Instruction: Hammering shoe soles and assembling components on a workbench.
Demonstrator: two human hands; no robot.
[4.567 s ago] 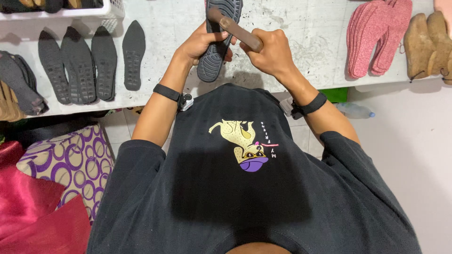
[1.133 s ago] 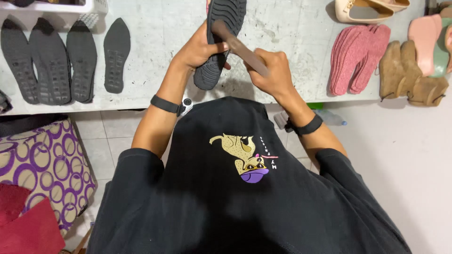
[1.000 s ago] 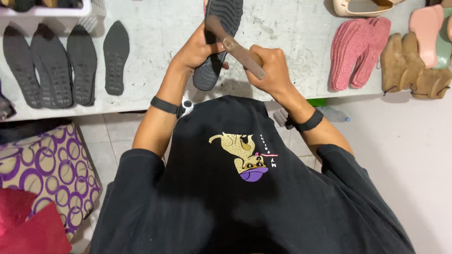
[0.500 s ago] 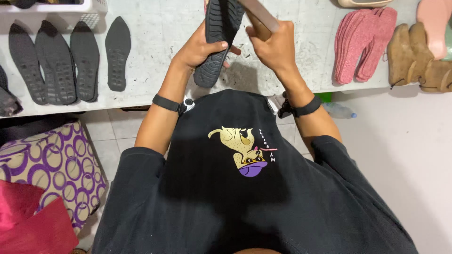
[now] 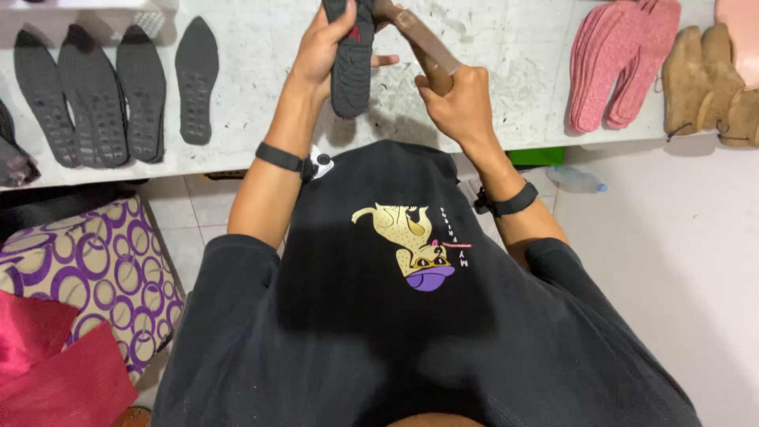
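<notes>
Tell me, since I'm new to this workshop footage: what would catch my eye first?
Top centre, the left hand grips a dark shoe sole above the white bench, while the right hand holds a brown wooden handle against it. Four grey soles lie in a row at the left; pink insoles are stacked at the right.
</notes>
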